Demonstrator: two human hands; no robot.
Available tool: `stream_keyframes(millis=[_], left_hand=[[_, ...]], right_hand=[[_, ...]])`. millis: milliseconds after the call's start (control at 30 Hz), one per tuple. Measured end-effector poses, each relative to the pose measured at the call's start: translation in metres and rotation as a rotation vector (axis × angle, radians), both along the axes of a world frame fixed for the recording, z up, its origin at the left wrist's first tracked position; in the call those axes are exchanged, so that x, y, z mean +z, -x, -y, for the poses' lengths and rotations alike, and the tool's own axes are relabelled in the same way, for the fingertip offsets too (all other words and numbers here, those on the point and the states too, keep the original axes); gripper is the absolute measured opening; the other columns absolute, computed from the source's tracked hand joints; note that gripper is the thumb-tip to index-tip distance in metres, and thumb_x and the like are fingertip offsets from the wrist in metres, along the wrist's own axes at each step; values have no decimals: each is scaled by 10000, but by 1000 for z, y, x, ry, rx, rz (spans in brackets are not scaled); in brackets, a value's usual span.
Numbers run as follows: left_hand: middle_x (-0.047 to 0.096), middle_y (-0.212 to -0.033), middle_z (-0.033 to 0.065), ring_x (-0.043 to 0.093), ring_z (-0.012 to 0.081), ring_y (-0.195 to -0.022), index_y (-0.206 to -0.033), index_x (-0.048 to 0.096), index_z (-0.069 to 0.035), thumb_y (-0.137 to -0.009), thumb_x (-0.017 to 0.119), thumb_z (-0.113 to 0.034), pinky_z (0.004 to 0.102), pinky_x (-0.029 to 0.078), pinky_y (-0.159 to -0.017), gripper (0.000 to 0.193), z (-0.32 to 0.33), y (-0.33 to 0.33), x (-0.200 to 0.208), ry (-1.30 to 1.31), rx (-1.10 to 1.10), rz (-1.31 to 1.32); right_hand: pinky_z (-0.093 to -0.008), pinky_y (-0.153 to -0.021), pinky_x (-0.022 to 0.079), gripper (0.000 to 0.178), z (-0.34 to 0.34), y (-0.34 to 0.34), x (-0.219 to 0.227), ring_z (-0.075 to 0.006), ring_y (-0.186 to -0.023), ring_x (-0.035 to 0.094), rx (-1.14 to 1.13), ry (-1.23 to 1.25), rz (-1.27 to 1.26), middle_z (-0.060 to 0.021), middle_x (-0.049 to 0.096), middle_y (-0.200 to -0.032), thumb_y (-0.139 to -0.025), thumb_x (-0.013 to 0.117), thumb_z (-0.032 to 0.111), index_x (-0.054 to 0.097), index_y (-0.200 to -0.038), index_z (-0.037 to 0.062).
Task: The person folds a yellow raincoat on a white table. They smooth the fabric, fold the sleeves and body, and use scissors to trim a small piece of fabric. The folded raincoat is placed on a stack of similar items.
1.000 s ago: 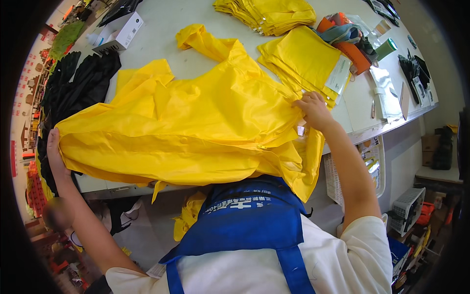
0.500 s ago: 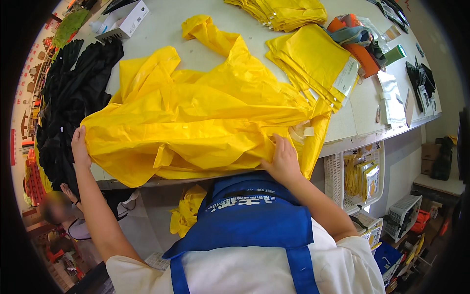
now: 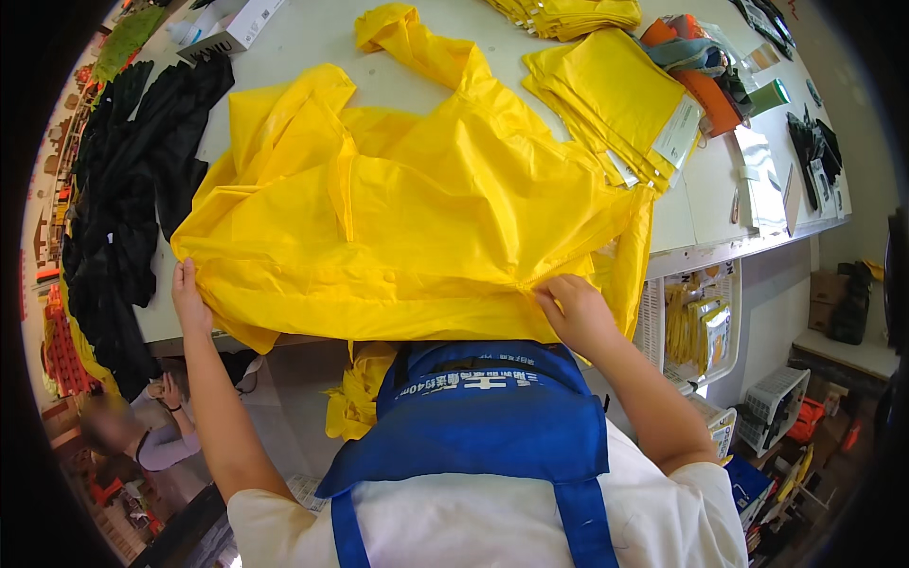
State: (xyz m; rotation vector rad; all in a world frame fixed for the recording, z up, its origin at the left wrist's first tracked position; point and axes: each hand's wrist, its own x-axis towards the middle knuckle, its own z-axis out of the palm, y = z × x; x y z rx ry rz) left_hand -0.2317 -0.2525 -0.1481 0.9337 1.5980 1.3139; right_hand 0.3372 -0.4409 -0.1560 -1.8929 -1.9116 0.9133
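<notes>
One yellow garment (image 3: 426,218) lies spread across the bench (image 3: 303,38) in the head view. The left hand (image 3: 192,301) grips its left edge; the right hand (image 3: 576,308) pinches it near the right end. Black cloth (image 3: 118,208) lies to the left.

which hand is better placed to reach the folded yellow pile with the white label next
The right hand, I'd judge: it is toward the right of the yellow garment, closer to the folded yellow pile. The left hand is at the garment's left end, near the black cloth, much farther away.
</notes>
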Motion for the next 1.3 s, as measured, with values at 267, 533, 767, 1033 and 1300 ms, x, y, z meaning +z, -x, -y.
stream_keyframes(millis=[267, 533, 767, 1033, 1300], left_hand=[[609, -1037, 12, 574, 114, -944, -1076, 561, -37, -985, 526, -231, 244, 462, -826, 217, 10, 10, 14, -97, -58, 46], [622, -1021, 9, 593, 116, -930, -1044, 576, -52, -989, 513, -231, 251, 475, -824, 198, -1, 20, 11, -119, -46, -27], [642, -990, 15, 619, 117, -889, -1005, 581, -54, -994, 499, -247, 245, 503, -779, 209, -35, 24, 55, -142, -9, 3], [425, -1383, 152, 409, 364, -1268, -1393, 340, -80, -831, 681, -207, 459, 361, -1039, 669, -22, -75, -2, 386, 193, -1444], [602, -1127, 178, 542, 345, -1074, -1259, 531, -66, -827, 638, -183, 416, 418, -934, 461, 80, -356, -23, -304, -1121, -802]], right_hand=[[-415, -679, 505, 262, -16, 36, -37, -322, -786, 641, -269, 16, 126, -162, 652, -826, -812, 675, 277, 603, -937, 58], [-354, -718, 513, 137, -14, 22, -18, -316, -806, 651, -188, -16, -237, -158, 669, -843, -823, 634, 133, 647, -911, 29], [-252, -632, 456, 81, 4, -97, 50, -99, -680, 559, -555, 145, -281, -35, 634, -761, -844, 622, 56, 641, -882, -14], [-279, -808, 471, 309, 39, -75, -32, -155, -890, 576, -930, 168, -580, -101, 625, -1014, -888, 639, 136, 562, -1116, -58], [-293, -936, 438, 407, 26, -66, -45, -168, -1046, 579, -892, 210, -1010, -94, 630, -1122, -840, 685, 93, 554, -1203, -34]])
